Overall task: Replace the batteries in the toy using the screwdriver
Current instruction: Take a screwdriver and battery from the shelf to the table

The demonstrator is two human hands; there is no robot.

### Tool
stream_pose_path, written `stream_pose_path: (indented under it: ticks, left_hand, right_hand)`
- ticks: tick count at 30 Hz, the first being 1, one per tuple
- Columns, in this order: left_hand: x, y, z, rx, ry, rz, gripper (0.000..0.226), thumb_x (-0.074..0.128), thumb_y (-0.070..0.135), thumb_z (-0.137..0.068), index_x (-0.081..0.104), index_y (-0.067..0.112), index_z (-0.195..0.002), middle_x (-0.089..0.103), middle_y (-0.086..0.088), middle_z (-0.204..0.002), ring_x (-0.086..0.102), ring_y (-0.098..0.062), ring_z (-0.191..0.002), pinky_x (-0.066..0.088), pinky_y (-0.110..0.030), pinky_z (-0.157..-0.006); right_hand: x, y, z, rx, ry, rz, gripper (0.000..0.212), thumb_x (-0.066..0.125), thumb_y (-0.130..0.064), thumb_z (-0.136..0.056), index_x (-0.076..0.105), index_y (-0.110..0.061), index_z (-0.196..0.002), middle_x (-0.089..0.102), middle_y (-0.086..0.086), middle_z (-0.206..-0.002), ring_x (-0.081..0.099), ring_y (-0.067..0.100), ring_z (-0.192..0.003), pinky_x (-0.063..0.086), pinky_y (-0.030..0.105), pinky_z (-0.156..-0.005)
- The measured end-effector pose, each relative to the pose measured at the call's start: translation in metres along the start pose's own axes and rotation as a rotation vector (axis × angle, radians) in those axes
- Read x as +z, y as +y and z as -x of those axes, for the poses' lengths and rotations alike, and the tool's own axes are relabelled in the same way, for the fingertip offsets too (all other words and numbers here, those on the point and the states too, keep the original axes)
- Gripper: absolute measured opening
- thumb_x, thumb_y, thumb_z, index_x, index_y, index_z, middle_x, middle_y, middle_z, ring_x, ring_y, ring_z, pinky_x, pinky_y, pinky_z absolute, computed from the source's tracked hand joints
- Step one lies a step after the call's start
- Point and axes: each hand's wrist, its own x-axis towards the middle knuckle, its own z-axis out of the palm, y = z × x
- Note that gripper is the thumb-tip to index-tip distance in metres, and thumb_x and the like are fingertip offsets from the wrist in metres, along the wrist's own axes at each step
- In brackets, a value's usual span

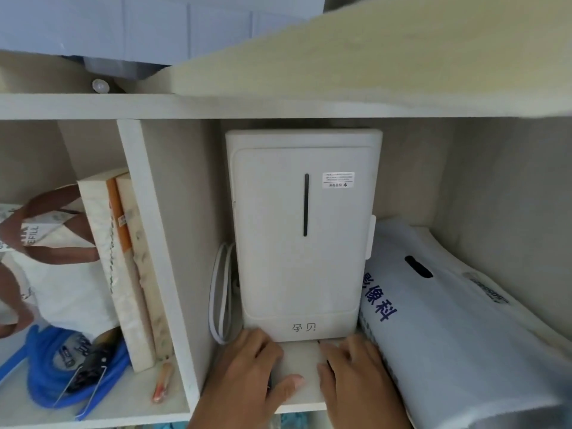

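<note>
Both hands are down on the shelf board [305, 394] in the middle compartment, right at the foot of the tall white box [298, 236] standing upright against the back. The left hand [247, 379] lies palm down with its fingers loosely together, tips touching the box's lower left corner and the thumb stuck out to the right across the bare board. The right hand [356, 376] lies flat too, fingers slightly apart and pointing at the box's lower right corner, just beside the white plastic bag [448, 320] with blue lettering. Neither hand holds anything that I can see.

No toy and no batteries show anywhere here. The one thing that could be the screwdriver [163, 382] is a slim tool with an orange, see-through handle, lying on the floor of the next compartment to the left, past the upright divider [161, 274]. It lies near the front edge, just in front of the books [123, 274], its long axis running roughly front to back and tilted a little. I can't be sure it is a screwdriver; the tip is too blurred.

If it is, the left hand is plainly the nearer one: it would have to pull back out, go round the divider's front edge and come down on the handle from the front
</note>
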Motion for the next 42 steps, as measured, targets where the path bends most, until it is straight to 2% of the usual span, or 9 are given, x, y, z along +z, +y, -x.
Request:
stream_pose_path:
  ticks: [5, 7, 11, 17, 21, 26, 30, 35, 42]
  left_hand:
    - [-0.004, 0.007, -0.001, -0.048, -0.003, -0.041, 0.042, 0.063, 0.069, -0.075, 0.063, 0.026, -0.076, 0.052, 0.009, -0.079, 0.055, -0.011, -0.072, 0.05, -0.028, -0.06]
    - [-0.004, 0.007, 0.0, -0.071, -0.004, -0.028, 0.041, 0.064, 0.068, -0.074, 0.059, 0.027, -0.074, 0.049, 0.01, -0.078, 0.054, -0.01, -0.071, 0.049, -0.026, -0.059]
    - [-0.006, 0.012, 0.0, -0.086, 0.016, -0.03, 0.04, 0.067, 0.061, -0.074, 0.053, 0.024, -0.068, 0.047, 0.008, -0.073, 0.052, -0.011, -0.066, 0.046, -0.024, -0.054]
    - [-0.01, 0.019, 0.001, -0.109, 0.038, -0.025, 0.041, 0.067, 0.057, -0.074, 0.049, 0.021, -0.064, 0.045, 0.007, -0.068, 0.048, -0.013, -0.063, 0.045, -0.025, -0.052]
    - [-0.021, 0.026, 0.001, -0.139, 0.056, -0.014, 0.04, 0.063, 0.058, -0.078, 0.048, 0.022, -0.067, 0.042, 0.01, -0.07, 0.044, -0.009, -0.067, 0.046, -0.025, -0.054]
    - [-0.039, 0.04, 0.006, -0.119, 0.076, -0.007, 0.04, 0.068, 0.054, -0.075, 0.05, 0.02, -0.067, 0.04, 0.009, -0.07, 0.043, -0.01, -0.066, 0.042, -0.022, -0.054]
    - [-0.061, 0.046, 0.02, -0.144, 0.101, -0.027, 0.039, 0.07, 0.053, -0.074, 0.055, 0.018, -0.067, 0.047, 0.007, -0.071, 0.046, -0.01, -0.065, 0.041, -0.023, -0.053]
    - [-0.1, 0.039, 0.06, -0.224, 0.132, -0.094, 0.039, 0.074, 0.049, -0.073, 0.056, 0.015, -0.069, 0.05, 0.003, -0.074, 0.052, -0.016, -0.071, 0.049, -0.032, -0.06]
    - [-0.18, 0.015, 0.147, -0.403, 0.167, -0.268, 0.039, 0.075, 0.05, -0.072, 0.055, 0.017, -0.07, 0.046, 0.006, -0.073, 0.045, -0.012, -0.065, 0.048, -0.028, -0.054]
  right_hand:
    - [0.001, -0.005, 0.003, 0.093, -0.054, 0.103, 0.033, 0.051, -0.041, -0.071, 0.06, -0.012, -0.056, 0.056, 0.009, -0.068, 0.062, 0.029, -0.061, 0.047, 0.037, -0.069]
    - [0.0, -0.006, 0.001, 0.087, -0.052, 0.09, 0.03, 0.063, -0.037, -0.066, 0.058, -0.012, -0.05, 0.053, 0.008, -0.064, 0.061, 0.029, -0.055, 0.056, 0.037, -0.057]
    - [-0.006, -0.01, -0.001, 0.022, -0.088, 0.082, 0.04, 0.096, -0.026, -0.041, 0.058, -0.015, -0.044, 0.053, 0.005, -0.054, 0.057, 0.026, -0.045, 0.053, 0.031, -0.041]
    - [-0.002, -0.011, 0.004, 0.058, -0.099, 0.031, 0.042, 0.098, -0.021, -0.043, 0.058, -0.015, -0.052, 0.054, 0.004, -0.06, 0.059, 0.028, -0.052, 0.054, 0.04, -0.044]
    - [-0.012, -0.017, 0.006, 0.049, -0.067, -0.029, 0.037, 0.097, -0.017, -0.048, 0.061, -0.018, -0.057, 0.057, 0.001, -0.059, 0.06, 0.027, -0.052, 0.055, 0.036, -0.047]
    - [-0.025, -0.022, 0.011, 0.145, -0.132, -0.357, 0.012, 0.073, -0.03, -0.085, 0.062, -0.026, -0.088, 0.07, -0.004, -0.075, 0.065, 0.017, -0.076, 0.055, 0.038, -0.062]
    - [-0.035, -0.034, 0.013, 0.076, -0.075, -0.508, 0.021, 0.087, -0.018, -0.074, 0.073, -0.025, -0.088, 0.073, -0.009, -0.071, 0.071, 0.014, -0.066, 0.061, 0.039, -0.058]
    - [-0.033, -0.073, 0.024, 0.018, -0.126, -0.61, 0.02, 0.08, -0.03, -0.077, 0.061, -0.034, -0.083, 0.069, -0.01, -0.064, 0.067, 0.012, -0.061, 0.058, 0.034, -0.058]
    - [-0.047, -0.169, 0.041, -0.146, -0.196, -0.645, 0.02, 0.079, -0.043, -0.069, 0.06, -0.035, -0.075, 0.059, -0.014, -0.046, 0.061, 0.015, -0.045, 0.047, 0.026, -0.041]
